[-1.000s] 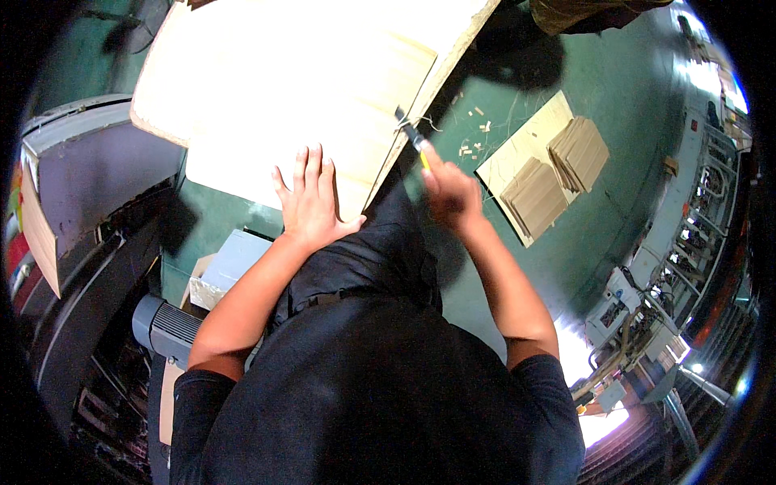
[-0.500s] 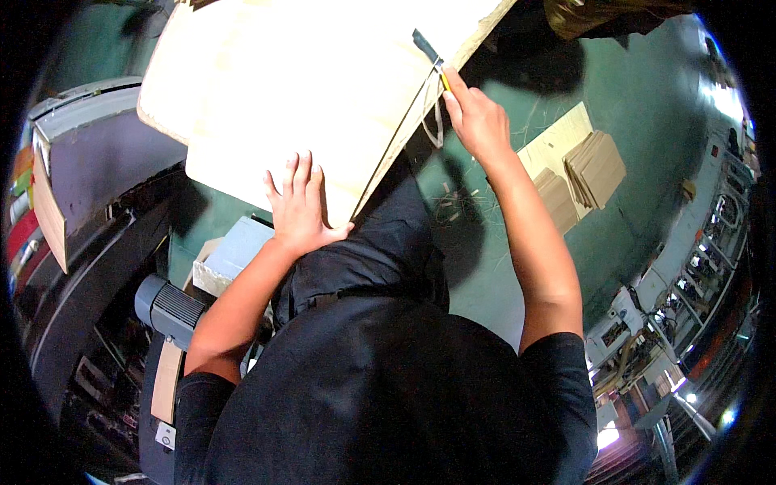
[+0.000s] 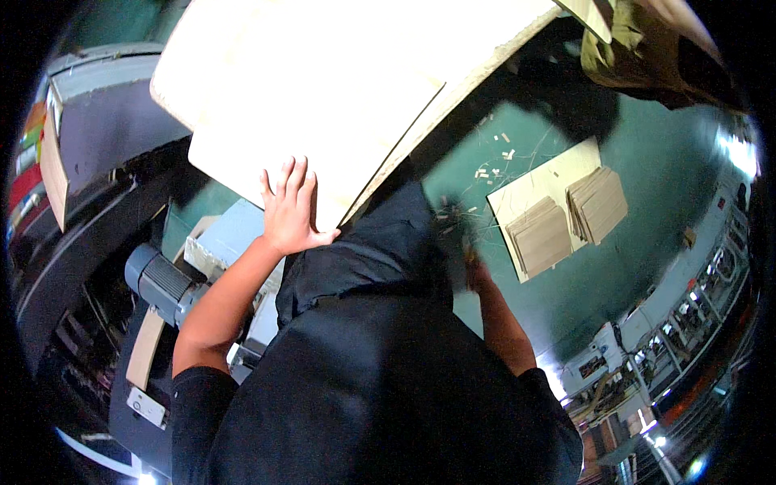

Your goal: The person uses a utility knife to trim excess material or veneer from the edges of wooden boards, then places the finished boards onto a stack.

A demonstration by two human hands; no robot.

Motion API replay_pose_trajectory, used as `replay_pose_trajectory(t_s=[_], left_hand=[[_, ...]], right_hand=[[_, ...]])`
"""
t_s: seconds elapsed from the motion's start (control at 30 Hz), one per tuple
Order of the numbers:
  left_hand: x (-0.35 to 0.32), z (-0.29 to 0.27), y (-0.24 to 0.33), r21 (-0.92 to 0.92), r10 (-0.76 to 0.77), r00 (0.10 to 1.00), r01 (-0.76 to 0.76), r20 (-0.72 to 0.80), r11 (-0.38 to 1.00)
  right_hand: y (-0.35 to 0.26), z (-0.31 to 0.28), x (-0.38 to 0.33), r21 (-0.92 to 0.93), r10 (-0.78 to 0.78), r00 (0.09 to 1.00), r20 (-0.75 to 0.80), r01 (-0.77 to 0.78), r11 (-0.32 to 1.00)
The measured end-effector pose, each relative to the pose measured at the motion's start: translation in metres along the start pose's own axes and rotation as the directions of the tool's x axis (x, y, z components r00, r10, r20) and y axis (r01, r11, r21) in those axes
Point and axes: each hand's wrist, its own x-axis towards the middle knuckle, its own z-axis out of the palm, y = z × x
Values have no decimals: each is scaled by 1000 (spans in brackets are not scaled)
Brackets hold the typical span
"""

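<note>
A stack of large pale thin wood sheets (image 3: pixel 347 97) lies in front of me, its right edge running diagonally. My left hand (image 3: pixel 291 212) rests flat on the near corner of the top sheet, fingers spread. My right hand (image 3: pixel 470 260) is down beside my dark trousers, over the green floor (image 3: pixel 647 178), and is blurred by motion. Thin slivers hang in the air near it (image 3: pixel 446 214). Whether this hand holds anything cannot be made out.
A pale board (image 3: pixel 540 179) on the floor to the right carries two piles of small brown sheets (image 3: pixel 598 204). A grey motor (image 3: pixel 162 283) and a light blue box (image 3: pixel 226 242) sit at my left. Machines (image 3: pixel 687 331) line the far right. Wood chips (image 3: pixel 495 166) litter the floor.
My right hand, which ran a cutter up along the sheets' right edge, has dropped down beside my leg. My left hand has stayed flat on the sheet.
</note>
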Motion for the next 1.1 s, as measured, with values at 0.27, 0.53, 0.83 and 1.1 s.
replay_pose_trajectory(t_s=[0.27,0.53,0.83,1.1], left_hand=[[18,-29,36,81,-140,990,137,32,987],[79,-21,72,37,-295,953,298,-73,954],[89,-15,68,22,-237,964,241,-118,970],[89,-12,69,13,-259,953,264,-158,964]], right_hand=[[-132,62,-37,-694,75,984,164,61,717],[-364,195,-110,-258,-171,959,227,229,939],[-162,67,-5,-981,251,953,172,141,135],[-160,62,0,-296,345,926,153,-290,910]])
